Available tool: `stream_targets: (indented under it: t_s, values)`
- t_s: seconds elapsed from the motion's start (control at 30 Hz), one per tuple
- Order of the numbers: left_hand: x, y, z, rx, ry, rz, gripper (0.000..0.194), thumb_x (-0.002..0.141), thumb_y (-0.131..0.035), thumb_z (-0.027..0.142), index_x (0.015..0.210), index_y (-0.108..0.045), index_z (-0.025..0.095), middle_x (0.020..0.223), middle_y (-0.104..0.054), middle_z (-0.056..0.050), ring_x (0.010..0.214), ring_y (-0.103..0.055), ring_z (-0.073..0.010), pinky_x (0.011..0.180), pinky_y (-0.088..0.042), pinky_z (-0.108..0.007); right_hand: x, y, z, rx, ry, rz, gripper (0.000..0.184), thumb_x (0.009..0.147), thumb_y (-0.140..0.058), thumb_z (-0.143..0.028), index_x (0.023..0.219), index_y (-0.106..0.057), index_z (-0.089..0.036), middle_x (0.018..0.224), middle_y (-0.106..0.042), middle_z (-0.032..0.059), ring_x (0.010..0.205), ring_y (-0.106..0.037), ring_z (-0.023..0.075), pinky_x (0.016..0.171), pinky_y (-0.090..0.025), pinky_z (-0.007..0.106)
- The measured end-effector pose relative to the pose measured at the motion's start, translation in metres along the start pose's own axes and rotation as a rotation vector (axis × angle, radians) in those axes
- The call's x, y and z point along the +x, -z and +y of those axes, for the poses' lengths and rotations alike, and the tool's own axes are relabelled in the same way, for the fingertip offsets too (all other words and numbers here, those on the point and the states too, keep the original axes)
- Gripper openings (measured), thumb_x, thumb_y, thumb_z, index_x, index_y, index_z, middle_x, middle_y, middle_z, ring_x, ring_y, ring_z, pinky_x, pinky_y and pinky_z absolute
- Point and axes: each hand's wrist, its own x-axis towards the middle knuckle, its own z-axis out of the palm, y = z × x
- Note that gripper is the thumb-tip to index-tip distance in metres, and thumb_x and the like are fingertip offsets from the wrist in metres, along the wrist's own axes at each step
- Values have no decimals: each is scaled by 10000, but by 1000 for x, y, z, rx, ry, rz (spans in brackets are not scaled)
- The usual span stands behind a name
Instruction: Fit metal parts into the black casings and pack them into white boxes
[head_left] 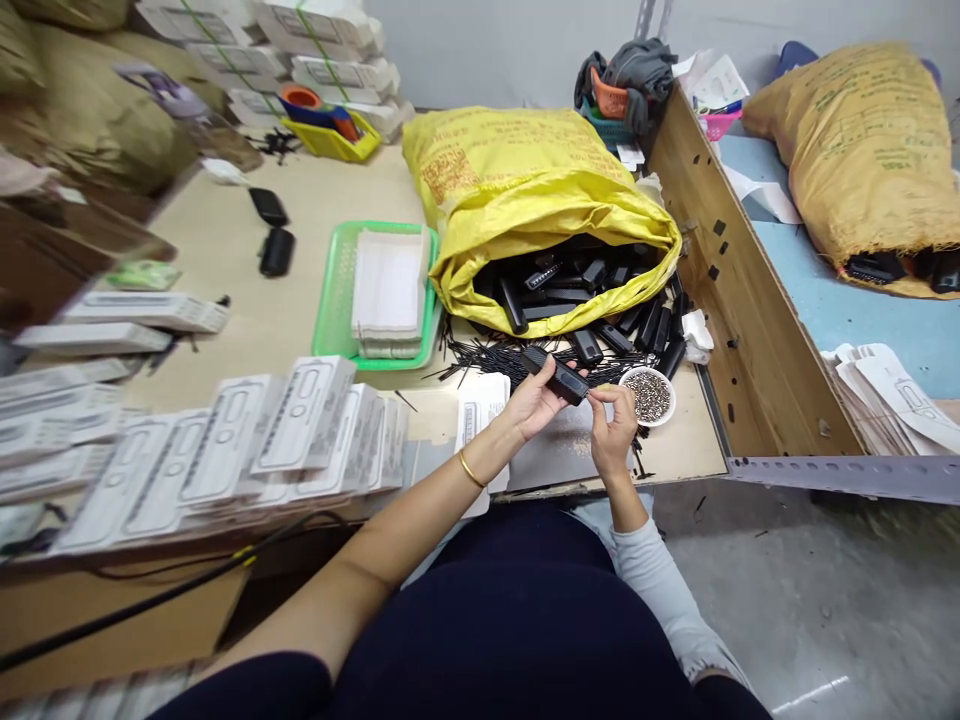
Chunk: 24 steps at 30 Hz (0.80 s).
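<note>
My left hand [531, 405] is closed around a long black plastic case [568, 382], which lies across the fingers with one end towards the right. At that end my right hand [615, 430] has its thumb and fingers pinched together; whatever they hold is too small to make out. Just right of it stands a white round tub [670, 413] full of small shiny metal pieces. Behind the hands, a loose heap of thin black sticks [491, 357] lies on the table. More black cases [587, 347] spill from the mouth of a yellow woven sack [540, 190].
A green basket [328, 310] with stacked white cards stands left of the sack. Printed white boxes [229, 440] line the table's front left. A wooden partition [757, 290] bounds the right side; beyond it lies another sack [862, 150]. A yellow bin [337, 140] sits at the back.
</note>
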Motion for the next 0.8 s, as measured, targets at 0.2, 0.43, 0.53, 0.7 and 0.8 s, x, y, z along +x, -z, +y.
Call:
stream_targets:
  t_s: [0.2, 0.43, 0.53, 0.7, 0.8]
  values:
    - [-3, -2, -1, -97, 28, 24, 186, 941, -485, 292, 929, -566, 124, 919, -681, -63, 951, -674, -200, 927, -517, -421, -3, 0, 0, -6, 5, 21, 92, 881, -549, -247, 822, -612, -216, 854, -605, 25, 859, -563, 167, 823, -443, 344]
    - [-6, -4, -7, -110, -58, 13, 97, 922, -517, 217, 905, -551, 127, 892, -683, -55, 895, -687, -202, 904, -516, -458, -3, 1, 1, -36, 50, 26, 86, 879, -559, -226, 816, -611, -198, 830, -603, 26, 834, -560, 157, 800, -446, 336]
    - [-8, -4, -10, -136, -38, 34, 152, 944, -471, 227, 911, -565, 113, 887, -681, -62, 880, -685, -193, 911, -513, -444, -3, 0, 0, 20, 4, 41, 85, 875, -564, -237, 811, -604, -197, 828, -594, 24, 825, -566, 156, 796, -451, 335]
    - [-8, -4, -13, -177, 51, 50, 256, 956, -440, 274, 902, -594, 76, 895, -681, -87, 914, -671, -183, 970, -486, -410, -4, -2, 2, 111, -63, 63, 88, 859, -576, -255, 799, -603, -196, 833, -587, 23, 836, -566, 158, 812, -448, 341]
    - [-9, -4, -13, -199, 81, 57, 277, 957, -437, 288, 898, -597, 69, 884, -684, -86, 931, -667, -181, 990, -474, -396, -6, -3, 4, 144, -99, 71, 91, 854, -577, -261, 794, -595, -194, 835, -580, 24, 843, -562, 160, 825, -444, 346]
